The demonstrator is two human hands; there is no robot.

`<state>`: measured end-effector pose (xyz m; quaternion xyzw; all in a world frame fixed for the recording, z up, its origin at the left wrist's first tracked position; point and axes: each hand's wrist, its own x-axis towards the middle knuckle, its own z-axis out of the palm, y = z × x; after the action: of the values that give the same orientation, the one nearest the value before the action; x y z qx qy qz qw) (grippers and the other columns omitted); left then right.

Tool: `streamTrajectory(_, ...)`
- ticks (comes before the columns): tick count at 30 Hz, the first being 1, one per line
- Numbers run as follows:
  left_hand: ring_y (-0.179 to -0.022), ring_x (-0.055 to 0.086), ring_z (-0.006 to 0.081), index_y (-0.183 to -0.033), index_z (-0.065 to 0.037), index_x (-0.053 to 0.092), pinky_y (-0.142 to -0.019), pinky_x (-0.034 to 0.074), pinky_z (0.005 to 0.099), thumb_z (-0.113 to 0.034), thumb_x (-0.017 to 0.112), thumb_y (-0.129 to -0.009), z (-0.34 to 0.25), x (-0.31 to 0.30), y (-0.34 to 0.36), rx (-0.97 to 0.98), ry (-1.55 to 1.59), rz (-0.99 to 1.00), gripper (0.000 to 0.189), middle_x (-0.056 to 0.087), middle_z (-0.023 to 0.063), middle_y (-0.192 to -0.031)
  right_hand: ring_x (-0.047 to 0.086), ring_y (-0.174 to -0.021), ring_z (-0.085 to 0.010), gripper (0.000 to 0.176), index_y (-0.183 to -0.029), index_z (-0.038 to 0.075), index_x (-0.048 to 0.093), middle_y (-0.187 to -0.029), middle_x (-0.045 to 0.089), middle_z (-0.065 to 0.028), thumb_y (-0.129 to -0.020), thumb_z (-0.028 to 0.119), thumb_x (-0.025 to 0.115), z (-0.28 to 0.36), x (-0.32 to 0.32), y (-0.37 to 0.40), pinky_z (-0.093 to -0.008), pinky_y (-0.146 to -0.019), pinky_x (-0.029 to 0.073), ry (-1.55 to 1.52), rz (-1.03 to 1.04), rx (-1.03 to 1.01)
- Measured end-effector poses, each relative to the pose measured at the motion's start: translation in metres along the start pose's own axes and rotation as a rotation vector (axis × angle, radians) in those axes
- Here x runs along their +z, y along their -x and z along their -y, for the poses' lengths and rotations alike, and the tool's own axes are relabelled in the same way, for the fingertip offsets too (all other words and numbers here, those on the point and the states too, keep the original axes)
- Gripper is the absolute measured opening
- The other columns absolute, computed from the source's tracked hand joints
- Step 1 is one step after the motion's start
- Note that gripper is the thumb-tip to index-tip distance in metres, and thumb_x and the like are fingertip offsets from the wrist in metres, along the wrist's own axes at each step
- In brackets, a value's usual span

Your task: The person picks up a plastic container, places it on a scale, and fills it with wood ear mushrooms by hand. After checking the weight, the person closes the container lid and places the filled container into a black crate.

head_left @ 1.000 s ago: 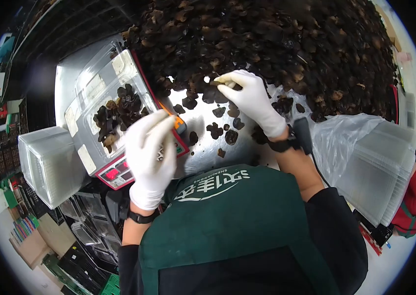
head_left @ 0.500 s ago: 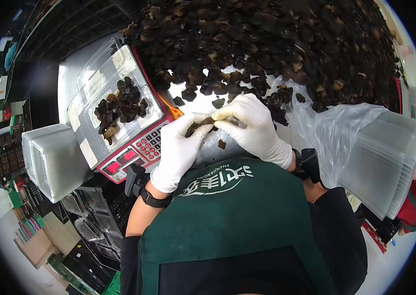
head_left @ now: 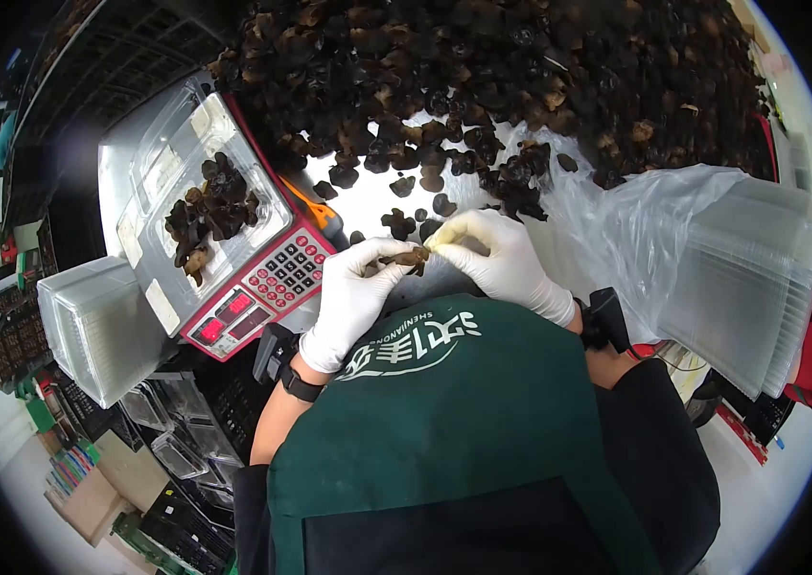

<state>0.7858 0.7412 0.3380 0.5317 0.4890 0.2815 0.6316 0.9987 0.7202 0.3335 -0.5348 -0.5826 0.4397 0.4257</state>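
The left hand (head_left: pixel 347 299) and right hand (head_left: pixel 504 261) together hold one brown wood ear mushroom (head_left: pixel 411 259) between narrow fingers (head_left: pixel 368 254).

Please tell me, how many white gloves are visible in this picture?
2. One white glove is on the left hand, the other glove on the right hand, with a brown piece between them. More may be hidden in the background.
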Motion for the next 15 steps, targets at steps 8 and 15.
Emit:
streamTrajectory(8,-0.083,0.065,0.0057,-0.108,0.0,0.074,-0.075,0.051,0.0205,0.009,0.069,-0.087,-0.005,0.001,0.004,-0.024,-0.099,0.066,0.023,0.074,0.0037,-0.096,0.065,-0.081,-0.0205,0.015,-0.092,0.014,0.075,-0.086,0.07,-0.0004,-0.078,0.014,0.08,0.007,0.001,0.0,-0.034,-0.076,0.047,0.388,0.069,-0.421)
streamTrajectory(15,-0.081,0.066,0.0056,-0.106,0.001,0.074,-0.074,0.052,0.0217,0.006,0.07,-0.087,-0.005,0.001,0.006,-0.048,-0.215,0.13,0.02,0.075,0.0036,-0.091,0.063,-0.079,-0.0205,0.01,-0.091,0.011,0.072,-0.085,0.067,-0.0004,-0.083,0.017,0.075,-0.003,0.006,0.009,-0.0346,-0.074,0.046,0.434,0.035,-0.485)
